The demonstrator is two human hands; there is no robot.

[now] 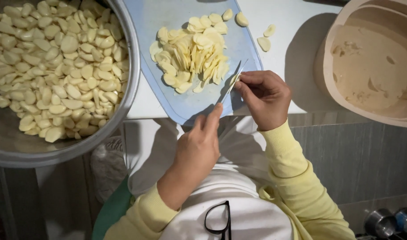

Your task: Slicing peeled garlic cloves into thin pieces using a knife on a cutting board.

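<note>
Glasses (219,221) cut off near; left hand (196,149) grips knife (232,84), handle hidden; right hand (263,98) pinches garlic clove (234,79), mostly hidden, on cutting board (168,20).

Both arms wear pale yellow long sleeves with ribbed cuffs — the left sleeve (143,218) pushed up the forearm, the right sleeve (292,173) reaching the wrist. Over the chest lies a white garment (239,209) — possibly an apron — with black-framed glasses (219,220) hanging at the neckline.
</note>
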